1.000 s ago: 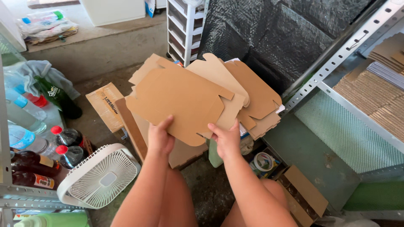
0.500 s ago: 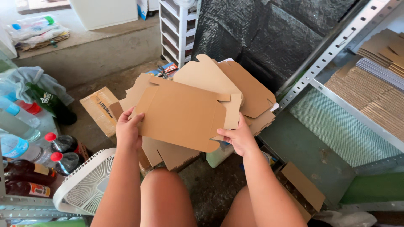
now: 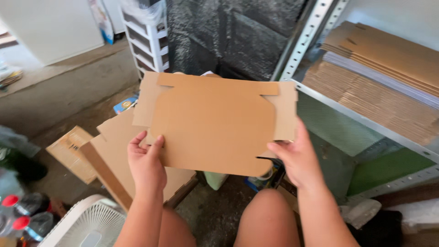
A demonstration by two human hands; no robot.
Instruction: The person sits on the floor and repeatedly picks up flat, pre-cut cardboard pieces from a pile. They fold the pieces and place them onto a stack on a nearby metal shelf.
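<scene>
Since half a second ago the blank [image 3: 215, 123] has swung from a tilt to nearly level, and it now hides most of the fanned sheets that showed behind it; the view has also shifted right, bringing more of the rack [image 3: 366, 121] into sight. That metal rack stands at the right, with flat cardboard stacks [image 3: 384, 87] on its upper shelf. Black sheeting [image 3: 228, 36] hangs behind, beside white drawers [image 3: 146, 41]. Lower left, a brown box [image 3: 119, 164] sits on the concrete floor [image 3: 59, 96], with a white fan [image 3: 84, 226] and red-capped bottles [image 3: 27, 222] near it.

Held up in front of the knees, the blank is a flat die-cut sheet of brown cardboard. Its long axis runs left to right, the tabbed edge points up and away, and the rounded edge faces the person. Left hand [image 3: 146, 162] grips the lower left edge, thumb on top, fingers curled beneath. Right hand [image 3: 297, 158] pinches the lower right corner, thumb across the face.
</scene>
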